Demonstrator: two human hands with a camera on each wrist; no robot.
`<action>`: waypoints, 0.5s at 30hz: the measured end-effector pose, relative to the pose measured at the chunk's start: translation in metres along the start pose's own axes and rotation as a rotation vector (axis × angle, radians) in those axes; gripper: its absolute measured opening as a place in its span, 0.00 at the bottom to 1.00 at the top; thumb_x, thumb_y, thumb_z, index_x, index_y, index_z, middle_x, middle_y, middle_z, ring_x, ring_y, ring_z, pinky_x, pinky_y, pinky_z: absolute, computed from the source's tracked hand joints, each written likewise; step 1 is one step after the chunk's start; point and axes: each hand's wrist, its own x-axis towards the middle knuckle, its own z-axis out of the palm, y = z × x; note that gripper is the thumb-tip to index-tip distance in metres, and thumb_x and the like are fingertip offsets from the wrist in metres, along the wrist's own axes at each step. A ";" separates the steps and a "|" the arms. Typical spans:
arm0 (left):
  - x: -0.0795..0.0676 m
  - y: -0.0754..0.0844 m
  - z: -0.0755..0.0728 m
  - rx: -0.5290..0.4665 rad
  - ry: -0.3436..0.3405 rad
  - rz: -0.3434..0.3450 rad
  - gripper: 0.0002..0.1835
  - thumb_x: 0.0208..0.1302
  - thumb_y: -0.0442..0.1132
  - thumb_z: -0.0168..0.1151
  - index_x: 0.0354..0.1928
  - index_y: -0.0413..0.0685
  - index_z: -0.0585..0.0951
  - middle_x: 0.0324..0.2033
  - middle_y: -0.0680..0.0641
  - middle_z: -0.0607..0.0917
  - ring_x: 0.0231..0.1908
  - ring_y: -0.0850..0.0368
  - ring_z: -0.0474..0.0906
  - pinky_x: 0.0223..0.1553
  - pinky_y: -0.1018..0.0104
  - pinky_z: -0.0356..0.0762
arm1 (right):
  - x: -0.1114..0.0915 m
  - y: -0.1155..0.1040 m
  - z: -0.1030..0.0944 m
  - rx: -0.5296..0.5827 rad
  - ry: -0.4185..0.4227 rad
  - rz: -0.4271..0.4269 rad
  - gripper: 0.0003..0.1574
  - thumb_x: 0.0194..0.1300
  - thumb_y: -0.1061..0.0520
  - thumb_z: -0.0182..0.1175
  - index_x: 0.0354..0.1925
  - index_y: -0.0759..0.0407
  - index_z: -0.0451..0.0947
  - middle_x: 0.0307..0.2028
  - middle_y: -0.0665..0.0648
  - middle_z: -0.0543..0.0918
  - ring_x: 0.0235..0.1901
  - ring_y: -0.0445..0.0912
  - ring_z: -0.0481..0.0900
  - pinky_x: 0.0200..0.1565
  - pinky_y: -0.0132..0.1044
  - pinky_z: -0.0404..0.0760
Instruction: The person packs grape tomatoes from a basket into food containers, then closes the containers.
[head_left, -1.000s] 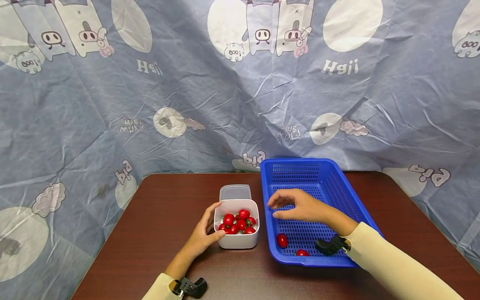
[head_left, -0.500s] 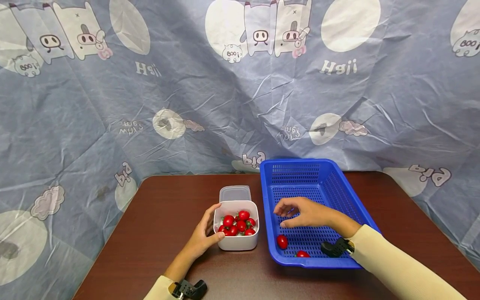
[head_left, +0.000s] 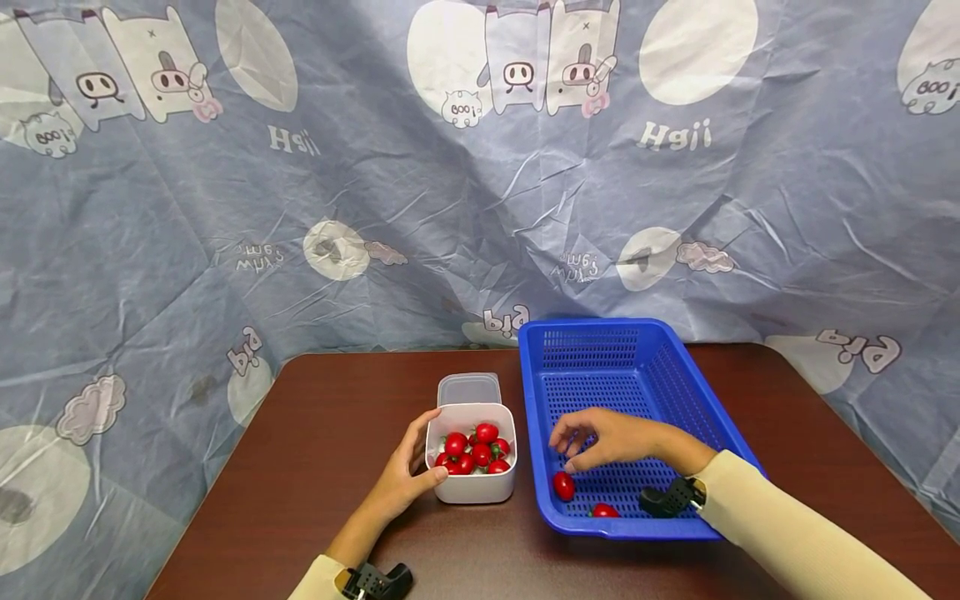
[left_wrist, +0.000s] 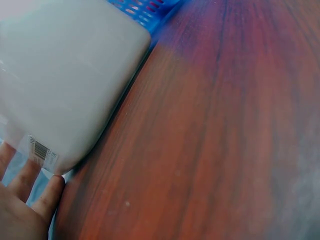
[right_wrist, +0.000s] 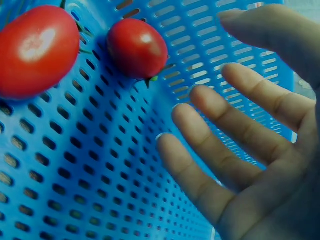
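My left hand (head_left: 405,467) steadies a white plastic food container (head_left: 476,487) by its left side, thumb at the near corner and fingers toward the far one. Several small red cherry tomatoes (head_left: 481,454) lie inside. In the left wrist view, fingertips (left_wrist: 52,192) meet the container's wall beside a barcode label. My right hand (head_left: 611,437) hovers in the blue basket (head_left: 529,400), fingers loosely bent and holding nothing. Just below its thumb lies one cherry tomato (head_left: 564,486), and a second cherry tomato (head_left: 604,510) sits by the near wall; the right wrist view shows both apart from the fingers.
A translucent lid (head_left: 469,389) lies behind the container on the dark wooden table (head_left: 315,433). The basket's raised rim stands close to the container's right side. A patterned blue cloth (head_left: 420,208) hangs behind the table.
My right hand has come down and toward the near end of the basket, closer to the tomato at the left. My left hand stays on the container.
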 end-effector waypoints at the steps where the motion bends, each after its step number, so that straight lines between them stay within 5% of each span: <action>1: 0.000 0.000 0.000 0.002 0.001 -0.002 0.43 0.57 0.37 0.65 0.73 0.54 0.56 0.68 0.39 0.64 0.65 0.38 0.62 0.60 0.46 0.65 | 0.000 0.001 0.001 0.002 -0.014 0.000 0.22 0.59 0.57 0.67 0.48 0.67 0.75 0.43 0.67 0.80 0.42 0.57 0.81 0.48 0.41 0.78; 7: 0.000 0.000 0.000 0.004 -0.004 0.003 0.43 0.57 0.37 0.65 0.73 0.54 0.55 0.67 0.38 0.64 0.65 0.37 0.63 0.60 0.48 0.66 | 0.000 -0.001 0.006 -0.013 -0.052 0.070 0.24 0.55 0.55 0.69 0.48 0.65 0.77 0.43 0.63 0.81 0.43 0.59 0.79 0.48 0.44 0.78; 15: 0.000 0.002 0.000 -0.023 -0.009 0.016 0.44 0.57 0.34 0.64 0.74 0.50 0.54 0.68 0.36 0.63 0.65 0.34 0.62 0.58 0.36 0.62 | 0.002 0.002 0.008 -0.056 -0.076 0.110 0.24 0.53 0.54 0.71 0.47 0.62 0.78 0.42 0.59 0.82 0.43 0.55 0.79 0.49 0.45 0.77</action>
